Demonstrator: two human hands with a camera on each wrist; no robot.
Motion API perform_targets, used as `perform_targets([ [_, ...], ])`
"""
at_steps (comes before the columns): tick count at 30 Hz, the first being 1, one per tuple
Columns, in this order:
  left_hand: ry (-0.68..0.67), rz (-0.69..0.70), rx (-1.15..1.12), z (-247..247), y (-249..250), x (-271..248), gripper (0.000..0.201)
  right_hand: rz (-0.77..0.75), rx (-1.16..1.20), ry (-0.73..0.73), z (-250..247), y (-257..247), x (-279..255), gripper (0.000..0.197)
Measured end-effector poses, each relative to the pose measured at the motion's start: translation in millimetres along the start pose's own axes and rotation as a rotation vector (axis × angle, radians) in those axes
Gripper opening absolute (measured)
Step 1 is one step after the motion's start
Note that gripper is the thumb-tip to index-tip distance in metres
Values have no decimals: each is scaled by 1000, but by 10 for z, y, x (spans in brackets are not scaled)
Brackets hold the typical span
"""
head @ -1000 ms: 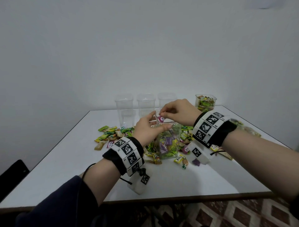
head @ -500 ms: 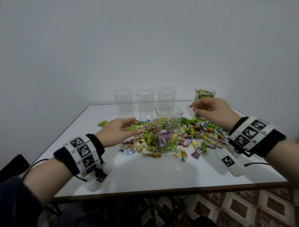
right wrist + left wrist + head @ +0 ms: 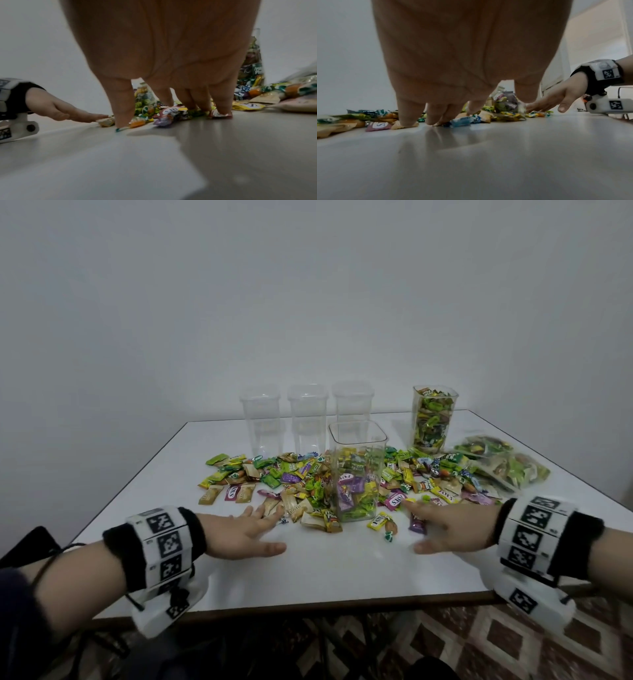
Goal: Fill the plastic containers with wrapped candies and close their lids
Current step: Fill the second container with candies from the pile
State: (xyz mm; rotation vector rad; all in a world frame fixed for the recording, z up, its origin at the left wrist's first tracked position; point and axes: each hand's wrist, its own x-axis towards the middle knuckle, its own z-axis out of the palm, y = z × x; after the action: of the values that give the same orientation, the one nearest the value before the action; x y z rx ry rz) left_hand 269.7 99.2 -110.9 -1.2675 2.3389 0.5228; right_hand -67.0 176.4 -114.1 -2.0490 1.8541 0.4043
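Both hands dropped to the counter [image 3: 308, 570]: left [image 3: 245, 530], right [image 3: 452, 525], fingers spread flat, touching candies [image 3: 301, 474] flanking centre jar [image 3: 358, 470].

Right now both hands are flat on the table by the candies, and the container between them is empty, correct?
Not empty. The head view shows the container between the left hand and right hand partly filled with candies. The rest holds.
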Motion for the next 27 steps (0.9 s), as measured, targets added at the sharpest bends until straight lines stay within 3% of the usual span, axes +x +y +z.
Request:
perform_targets([
  [10, 223, -72, 23, -283, 36, 413, 91, 57, -15, 119, -197, -19, 446, 95],
  [16, 253, -112, -2, -338, 37, 594, 104, -7, -43, 163, -316, -32, 627, 100],
  [20, 276, -75, -18, -341, -1, 640, 99, -40, -83, 217, -349, -19, 692, 86],
  [27, 356, 34, -24, -313, 12, 643, 71, -21, -3, 332, -366, -17, 676, 49],
])
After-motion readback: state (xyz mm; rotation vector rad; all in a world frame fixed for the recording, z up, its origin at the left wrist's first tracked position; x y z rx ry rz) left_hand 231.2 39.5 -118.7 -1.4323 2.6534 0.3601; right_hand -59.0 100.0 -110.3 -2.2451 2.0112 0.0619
